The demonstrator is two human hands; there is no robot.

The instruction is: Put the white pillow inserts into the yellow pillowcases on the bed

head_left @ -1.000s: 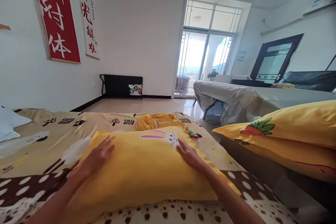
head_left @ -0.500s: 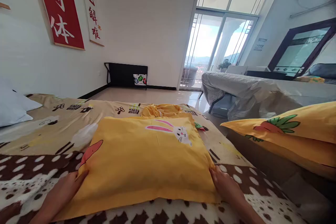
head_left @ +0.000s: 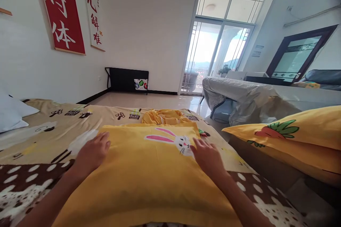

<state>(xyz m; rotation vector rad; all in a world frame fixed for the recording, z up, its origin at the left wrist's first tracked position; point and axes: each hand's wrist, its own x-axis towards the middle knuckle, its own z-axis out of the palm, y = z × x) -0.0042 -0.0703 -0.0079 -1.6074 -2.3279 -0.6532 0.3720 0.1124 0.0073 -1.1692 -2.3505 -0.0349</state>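
Note:
A yellow pillow [head_left: 149, 173] with a white rabbit print lies flat in front of me, its far edge away from me. My left hand [head_left: 93, 150] is over its far left part, fingers loosely stretched and slightly apart. Across from it, my right hand [head_left: 207, 154] is at the far right part beside the rabbit's face, fingers loosely extended. Neither hand visibly grips the fabric. Just beyond the pillow's far edge lies a crumpled yellow cloth [head_left: 162, 116].
The pillow rests on a patterned blanket [head_left: 29, 181] spread over a bed. Other yellow pillows with carrot prints [head_left: 306, 131] are at the right. White pillows or cloth [head_left: 16, 111] sit at the left. A plastic-covered table [head_left: 239, 90] stands beyond, near a glass door [head_left: 205, 49].
Both hands have left the pillow's near side corners and moved forward to its far part, letting go of the edges. The view has tilted up slightly, and the pillow lies nearer to me.

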